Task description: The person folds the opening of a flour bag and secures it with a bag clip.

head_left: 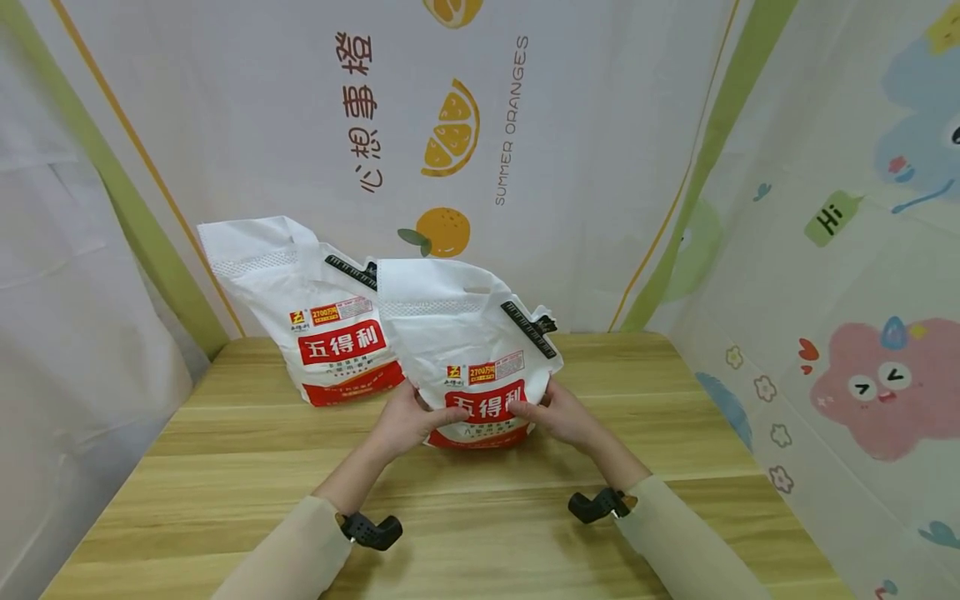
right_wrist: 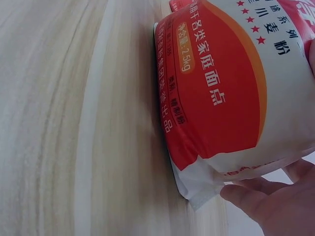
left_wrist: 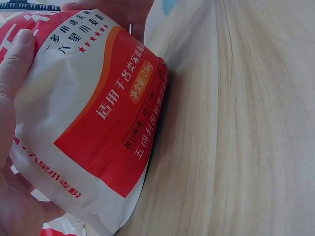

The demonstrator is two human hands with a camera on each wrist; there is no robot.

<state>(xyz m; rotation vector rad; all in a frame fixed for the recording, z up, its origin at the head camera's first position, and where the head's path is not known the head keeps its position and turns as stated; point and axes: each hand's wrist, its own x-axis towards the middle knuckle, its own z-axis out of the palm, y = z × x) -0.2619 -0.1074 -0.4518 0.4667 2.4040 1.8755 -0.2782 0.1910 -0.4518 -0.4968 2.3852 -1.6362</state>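
Note:
A white-and-red flour bag [head_left: 468,362] stands upright at the middle of the wooden table, its top folded to the left. My left hand [head_left: 408,417] grips its left side, thumb across the front label and fingers round the side. From the right, my right hand [head_left: 558,412] holds it the same way. The right wrist view shows the right fingers [right_wrist: 246,199] at the bag's lower side corner. The bag's base [left_wrist: 142,169] is at the tabletop; whether it bears fully on it I cannot tell. A black keyboard-patterned strip [head_left: 528,329] sits on its upper right edge.
A second, matching flour bag [head_left: 337,333] stands behind and to the left, partly hidden by the front one. The wooden table [head_left: 480,517] ends at a printed curtain [head_left: 585,208] behind. Another patterned curtain [head_left: 817,275] hangs along the right, and white cloth [head_left: 82,333] at the left.

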